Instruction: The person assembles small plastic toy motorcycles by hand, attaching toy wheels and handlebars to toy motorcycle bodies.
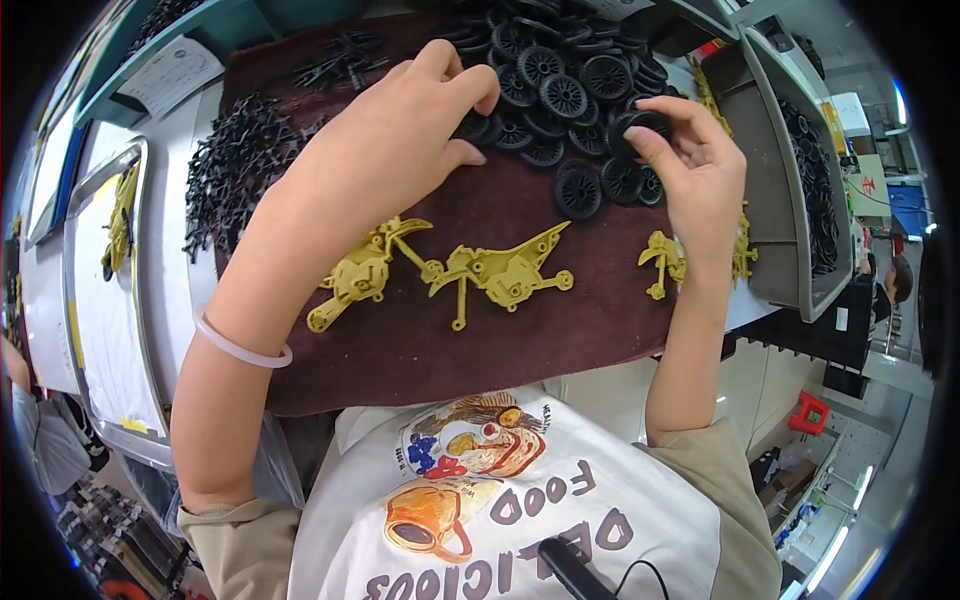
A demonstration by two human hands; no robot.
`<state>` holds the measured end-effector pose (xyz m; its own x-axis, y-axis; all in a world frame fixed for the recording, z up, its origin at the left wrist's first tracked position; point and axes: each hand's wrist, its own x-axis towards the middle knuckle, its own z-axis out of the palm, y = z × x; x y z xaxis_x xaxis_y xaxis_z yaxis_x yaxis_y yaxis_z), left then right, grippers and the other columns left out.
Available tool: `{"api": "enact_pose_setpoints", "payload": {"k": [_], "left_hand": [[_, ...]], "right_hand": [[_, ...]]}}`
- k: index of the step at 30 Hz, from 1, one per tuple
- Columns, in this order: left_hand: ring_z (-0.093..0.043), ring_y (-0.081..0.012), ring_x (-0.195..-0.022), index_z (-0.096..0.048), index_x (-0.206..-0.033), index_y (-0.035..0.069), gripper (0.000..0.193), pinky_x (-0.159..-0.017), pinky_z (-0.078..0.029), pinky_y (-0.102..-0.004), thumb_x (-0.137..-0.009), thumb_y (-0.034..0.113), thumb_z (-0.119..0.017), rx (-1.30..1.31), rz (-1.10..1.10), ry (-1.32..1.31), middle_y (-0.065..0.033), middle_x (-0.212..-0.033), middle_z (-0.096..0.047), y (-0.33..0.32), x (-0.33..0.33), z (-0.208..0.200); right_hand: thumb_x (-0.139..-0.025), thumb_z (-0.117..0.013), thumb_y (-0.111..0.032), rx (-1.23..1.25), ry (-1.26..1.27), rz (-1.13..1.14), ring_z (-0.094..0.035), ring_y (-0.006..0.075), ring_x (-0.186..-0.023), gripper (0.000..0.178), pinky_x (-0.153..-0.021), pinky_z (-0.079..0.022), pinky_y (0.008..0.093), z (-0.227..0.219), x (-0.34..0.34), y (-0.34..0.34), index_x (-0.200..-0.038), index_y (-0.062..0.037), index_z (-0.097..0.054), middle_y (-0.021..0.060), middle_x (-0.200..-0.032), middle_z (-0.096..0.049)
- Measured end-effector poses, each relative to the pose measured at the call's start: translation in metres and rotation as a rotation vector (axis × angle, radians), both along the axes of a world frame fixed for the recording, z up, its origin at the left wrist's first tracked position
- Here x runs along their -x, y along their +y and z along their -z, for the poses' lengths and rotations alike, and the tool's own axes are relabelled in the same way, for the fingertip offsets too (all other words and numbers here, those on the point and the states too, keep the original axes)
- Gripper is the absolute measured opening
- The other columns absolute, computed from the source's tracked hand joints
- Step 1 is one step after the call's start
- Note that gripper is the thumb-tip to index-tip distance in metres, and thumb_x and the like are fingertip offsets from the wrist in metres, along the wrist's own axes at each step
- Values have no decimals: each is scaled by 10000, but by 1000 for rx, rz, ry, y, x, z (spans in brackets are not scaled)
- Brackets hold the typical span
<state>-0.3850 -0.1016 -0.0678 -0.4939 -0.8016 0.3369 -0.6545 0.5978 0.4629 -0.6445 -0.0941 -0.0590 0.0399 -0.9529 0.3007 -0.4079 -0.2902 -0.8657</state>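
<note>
My right hand (702,165) pinches a black toy wheel (640,125) between thumb and fingers at the right side of a heap of black spoked wheels (562,95). Over the heap's left edge hovers my left hand (425,115), its thumb and fingers apart and nothing seen between them. Below, on the brown cloth, lies a yellow plastic toy motorbike frame (508,282). Another yellow frame (362,275) sits partly under my left forearm. Further yellow parts (663,262) show beside my right wrist, partly hidden by it.
Small black plastic parts (240,165) form a pile at the left, with thin black pieces (343,62) farther back. A metal-rimmed tray (142,300) holding a yellow piece stands left of the cloth (480,365). At the right, a grey bin (777,240) contains black parts.
</note>
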Motion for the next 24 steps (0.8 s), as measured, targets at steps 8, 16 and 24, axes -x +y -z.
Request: {"api": "enact_pose_setpoints", "payload": {"k": [8,16,24], "left_hand": [[-598,-280,-839,-577,-1133,51,466,-741,-500,-332,-712,104,-771,33,121,358,-110,-1030,-577,20,36,-21],[-642,-248,-897,-634,-1060,-12,428,-749,-524,-309,-674,56,-805,131,-42,239,-137,-1047,-645,71,-9,-29],[-609,-240,-959,-623,-1082,-42,513,-836,-486,-324,-629,77,-832,-36,-560,339,-147,-1049,-642,169,-68,8]], "right_hand": [[-848,-686,-10,-275,-468,-256,-651,135,-818,250,-712,-591,283,-15,-18,14,-1066,41,-574,103,-940,-660],[-823,-725,-42,-293,-458,-348,-610,139,-894,256,-774,-522,253,-11,-37,28,-1011,-5,-555,99,-989,-630],[-794,-732,-41,-388,-69,-509,-579,114,-879,185,-788,-449,225,-29,-65,27,-936,12,-626,69,-960,-604]]}}
